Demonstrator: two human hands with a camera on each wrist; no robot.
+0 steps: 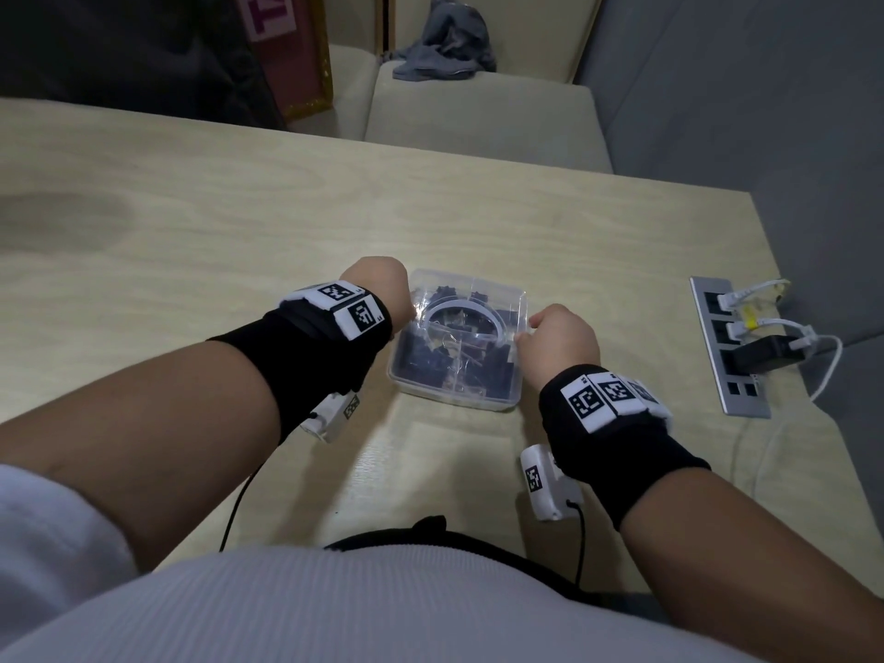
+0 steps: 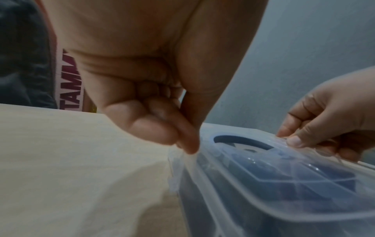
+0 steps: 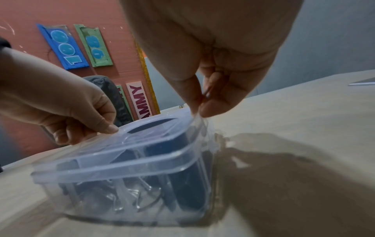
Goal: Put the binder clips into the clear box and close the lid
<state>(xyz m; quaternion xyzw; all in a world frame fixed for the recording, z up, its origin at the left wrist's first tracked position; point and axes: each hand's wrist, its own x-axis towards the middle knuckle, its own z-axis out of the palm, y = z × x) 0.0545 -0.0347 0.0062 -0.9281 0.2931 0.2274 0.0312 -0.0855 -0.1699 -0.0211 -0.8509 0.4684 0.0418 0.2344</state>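
A pale pink sign (image 3: 141, 100) on the salmon-coloured board reads "AMMY" in magenta capitals in the right wrist view; in the left wrist view the same sign (image 2: 71, 83) shows "TAMM". A blue plaque (image 3: 62, 46) reads "100". The green plaque (image 3: 93, 45) bears 3 numerals, not clearly legible.

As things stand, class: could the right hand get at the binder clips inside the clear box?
Probably not. The lid lies over the clear box, covering the binder clips, and the right hand itself pinches the lid's edge, as the left hand does opposite.
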